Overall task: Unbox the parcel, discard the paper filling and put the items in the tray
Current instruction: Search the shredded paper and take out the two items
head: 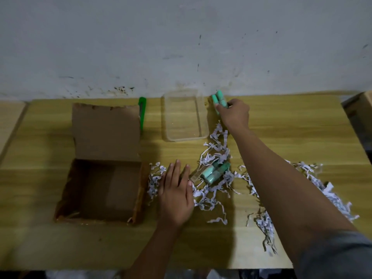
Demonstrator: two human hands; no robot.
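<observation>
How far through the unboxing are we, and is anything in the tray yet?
Done: the box is open and looks emptied. In hand: the right hand grips teal items just beside the clear tray, which holds nothing yet; the left hand rests flat on the table. Left: the teal pack lying in the shredded paper, and all that paper, strewn over the table.

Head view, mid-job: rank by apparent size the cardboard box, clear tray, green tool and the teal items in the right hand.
1. cardboard box
2. clear tray
3. green tool and teal items: both partly hidden, so unranked.
</observation>
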